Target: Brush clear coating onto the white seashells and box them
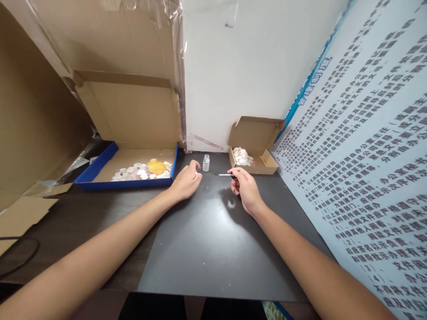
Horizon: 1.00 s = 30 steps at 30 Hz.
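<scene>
My right hand [245,186] pinches a thin brush [223,174], a slim silvery rod with a dark tip pointing left, held nearly level above the dark mat. My left hand [187,181] is curled with thumb and fingers drawn together; whatever lies inside the grip, if anything, cannot be made out. Just beyond and between the two hands stands a small clear glass bottle [206,164] with a pale label, upright and without a cap. Left of my left hand, a blue-edged cardboard box [125,184] holds several pale shells [128,172] and a bright orange-yellow piece [156,167].
A smaller brown cardboard box [268,162] with its lid up holds white shells [242,156] at the back right. The black mat [207,249] covers the desk before me. A printed board [360,146] borders the right side, and cardboard sheets [23,218] lie far left.
</scene>
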Each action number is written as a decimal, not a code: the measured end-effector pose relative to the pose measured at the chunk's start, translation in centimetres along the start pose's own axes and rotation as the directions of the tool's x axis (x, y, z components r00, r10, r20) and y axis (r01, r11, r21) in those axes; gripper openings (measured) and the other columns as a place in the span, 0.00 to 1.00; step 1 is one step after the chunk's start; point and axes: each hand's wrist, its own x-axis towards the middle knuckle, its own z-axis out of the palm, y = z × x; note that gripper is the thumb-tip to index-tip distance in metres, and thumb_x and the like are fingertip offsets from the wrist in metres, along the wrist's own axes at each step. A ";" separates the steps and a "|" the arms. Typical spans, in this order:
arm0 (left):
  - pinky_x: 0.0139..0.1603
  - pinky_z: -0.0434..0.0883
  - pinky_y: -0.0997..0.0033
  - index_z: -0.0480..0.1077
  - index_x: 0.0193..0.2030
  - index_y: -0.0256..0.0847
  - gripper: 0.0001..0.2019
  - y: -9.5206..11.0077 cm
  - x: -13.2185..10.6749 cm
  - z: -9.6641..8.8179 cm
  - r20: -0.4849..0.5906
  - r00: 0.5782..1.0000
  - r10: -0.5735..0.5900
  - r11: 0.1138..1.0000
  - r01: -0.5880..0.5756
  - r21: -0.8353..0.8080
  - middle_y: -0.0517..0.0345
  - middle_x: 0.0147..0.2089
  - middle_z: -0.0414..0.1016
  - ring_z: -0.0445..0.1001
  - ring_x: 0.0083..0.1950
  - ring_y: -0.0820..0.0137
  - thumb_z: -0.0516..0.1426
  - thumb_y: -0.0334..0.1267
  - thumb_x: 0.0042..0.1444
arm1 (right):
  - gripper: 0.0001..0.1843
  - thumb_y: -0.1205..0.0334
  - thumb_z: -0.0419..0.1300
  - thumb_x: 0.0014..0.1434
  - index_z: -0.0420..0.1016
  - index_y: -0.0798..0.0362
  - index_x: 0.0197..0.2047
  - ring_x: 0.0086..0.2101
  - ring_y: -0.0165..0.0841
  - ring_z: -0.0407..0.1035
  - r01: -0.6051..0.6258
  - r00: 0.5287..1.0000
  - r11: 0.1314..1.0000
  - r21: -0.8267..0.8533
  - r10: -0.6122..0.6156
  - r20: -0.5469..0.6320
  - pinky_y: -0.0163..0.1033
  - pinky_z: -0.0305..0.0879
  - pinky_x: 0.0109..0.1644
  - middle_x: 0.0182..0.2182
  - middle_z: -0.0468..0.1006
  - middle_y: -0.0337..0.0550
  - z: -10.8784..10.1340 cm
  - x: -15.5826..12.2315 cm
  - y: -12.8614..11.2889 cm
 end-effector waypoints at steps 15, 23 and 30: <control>0.36 0.63 0.72 0.66 0.40 0.42 0.08 -1.7 -2.8 -2.2 0.129 0.986 0.103 0.814 -0.009 -0.581 0.64 0.31 0.63 0.63 0.31 0.75 0.58 0.41 0.57 | 0.10 0.52 0.54 0.61 0.70 0.50 0.38 0.22 0.27 0.57 0.181 0.981 0.955 -0.233 -0.161 0.104 0.34 0.54 0.26 0.21 0.62 0.32 0.7 -2.0 0.3; 0.36 0.67 0.69 0.67 0.42 0.40 0.11 -0.6 -3.5 -2.3 0.205 0.977 0.058 0.757 0.091 -0.648 0.62 0.32 0.67 0.67 0.31 0.74 0.58 0.44 0.58 | 0.08 0.56 0.53 0.65 0.69 0.49 0.42 0.23 0.28 0.59 0.302 0.944 0.905 -0.300 -0.241 0.226 0.36 0.56 0.28 0.24 0.63 0.33 0.8 -2.7 0.4; 0.40 0.70 0.66 0.65 0.36 0.40 0.10 -0.3 -3.7 -2.4 0.277 0.961 -0.006 0.679 0.208 -0.704 0.60 0.30 0.71 0.72 0.33 0.72 0.59 0.43 0.55 | 0.09 0.54 0.54 0.64 0.69 0.48 0.42 0.23 0.29 0.59 0.326 0.939 0.883 -0.339 -0.260 0.226 0.37 0.56 0.28 0.24 0.63 0.34 0.7 -2.5 0.5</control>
